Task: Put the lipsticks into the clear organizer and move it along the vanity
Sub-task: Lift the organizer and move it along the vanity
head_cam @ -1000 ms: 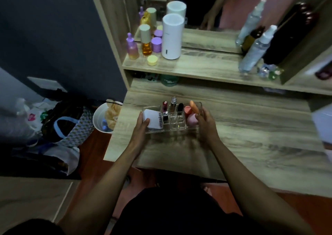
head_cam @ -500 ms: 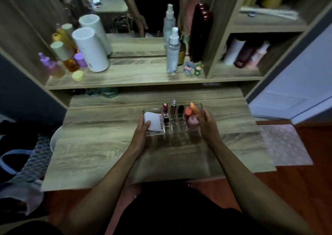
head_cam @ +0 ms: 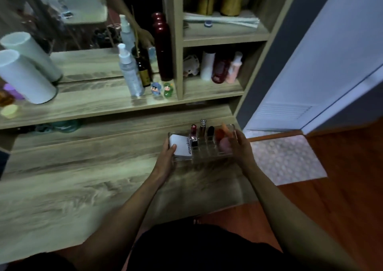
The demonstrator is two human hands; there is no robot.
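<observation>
The clear organizer [head_cam: 207,153] sits at the right end of the wooden vanity top [head_cam: 83,183]. Three lipsticks stand upright in its back slots: a red one [head_cam: 193,130], a silver-capped one [head_cam: 203,125] and a black one [head_cam: 210,131]. A white box [head_cam: 181,147] fills its left part, and orange and pink sponges [head_cam: 222,140] its right part. My left hand [head_cam: 167,154] grips the organizer's left end. My right hand [head_cam: 241,146] grips its right end.
A shelf [head_cam: 93,102] above holds a white cylinder [head_cam: 24,77], a spray bottle [head_cam: 129,71], a dark bottle [head_cam: 162,46] and two small figurines [head_cam: 161,89]. Side cubbies [head_cam: 211,86] hold more bottles. A rug [head_cam: 288,158] and a white door [head_cam: 331,63] lie right of the vanity.
Both hands have carried the organizer rightward along the vanity, from the left part to the right end. My view has swung right with it.
</observation>
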